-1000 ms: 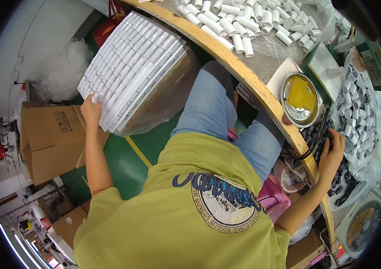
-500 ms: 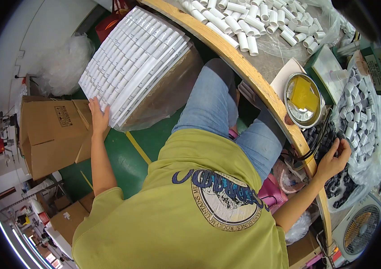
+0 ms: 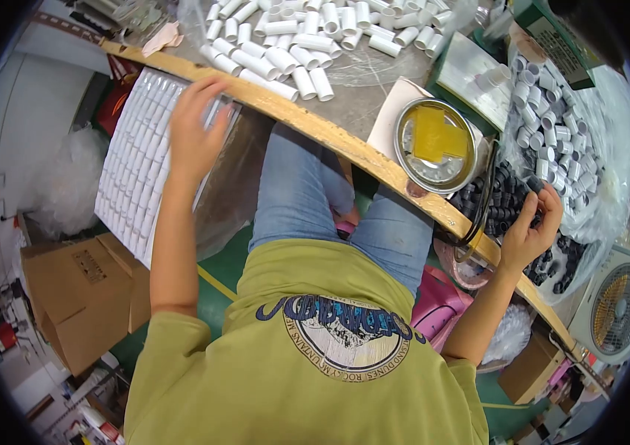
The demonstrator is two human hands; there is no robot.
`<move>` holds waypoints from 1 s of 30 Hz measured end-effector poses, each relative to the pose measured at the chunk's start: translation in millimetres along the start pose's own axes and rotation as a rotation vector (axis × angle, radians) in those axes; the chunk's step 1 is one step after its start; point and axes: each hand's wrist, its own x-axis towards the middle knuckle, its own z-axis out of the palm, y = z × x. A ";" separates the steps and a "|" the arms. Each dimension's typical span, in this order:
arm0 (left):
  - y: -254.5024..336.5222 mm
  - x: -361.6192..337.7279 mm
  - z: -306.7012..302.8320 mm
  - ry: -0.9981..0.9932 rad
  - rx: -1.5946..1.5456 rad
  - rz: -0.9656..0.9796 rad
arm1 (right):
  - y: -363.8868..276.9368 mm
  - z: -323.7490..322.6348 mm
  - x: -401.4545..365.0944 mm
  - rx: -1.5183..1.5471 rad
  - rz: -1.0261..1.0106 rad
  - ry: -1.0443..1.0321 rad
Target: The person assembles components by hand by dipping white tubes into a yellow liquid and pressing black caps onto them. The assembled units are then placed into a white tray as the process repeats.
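Observation:
My left hand (image 3: 198,130) is open, fingers apart, over the wooden table edge and the near side of a stack of white tubes (image 3: 133,156) in rows. Beyond it, loose white tubes (image 3: 307,41) lie on the table. My right hand (image 3: 534,226) pinches a small black plastic cap (image 3: 535,183) between thumb and fingers. Beside that hand is a pile of black caps (image 3: 500,196). Small white-grey ring pieces (image 3: 563,141) lie in a clear plastic bag just past it.
A round metal bowl (image 3: 404,159) with a yellow block (image 3: 433,137) stands by the wooden edge (image 3: 330,133). Black cables (image 3: 487,200) loop over that edge. A fan (image 3: 615,308) is at right, and a cardboard box (image 3: 81,297) sits at left.
My left hand has moved from the near corner of the tube stack up to the table edge. My right hand stays by the black caps, and the view has turned.

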 end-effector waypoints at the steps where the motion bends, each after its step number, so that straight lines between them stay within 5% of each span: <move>1: 19.5 22.3 13.1 -0.090 -0.064 0.100 | -9.4 1.3 4.4 0.025 -0.019 -0.069; 3: 47.5 58.7 35.9 -0.256 -0.106 0.313 | -33.0 5.1 13.7 0.032 -0.070 -0.209; 7: 61.1 88.6 73.7 -0.590 0.324 0.463 | -58.2 23.5 24.5 -0.017 -0.151 -0.402; 11: 77.3 87.2 78.1 -0.336 0.079 0.401 | -62.4 47.2 28.2 -0.204 -0.259 -0.482; 15: 106.0 75.7 77.2 -0.345 -0.389 0.018 | -56.5 61.7 29.2 -0.253 -0.246 -0.557; 18: 123.2 61.8 90.9 -0.348 -0.695 0.016 | -52.9 59.2 28.8 -0.219 -0.185 -0.562; 22: 152.5 56.7 95.4 -0.427 -0.525 0.216 | -48.8 53.5 28.1 0.231 0.065 -0.410; 28: 179.1 46.4 127.8 -0.167 -0.698 0.436 | -50.8 35.8 20.3 1.008 0.685 -0.342; 30: 183.4 42.8 130.9 -0.182 -0.722 0.466 | -40.8 28.8 22.1 1.034 0.678 -0.408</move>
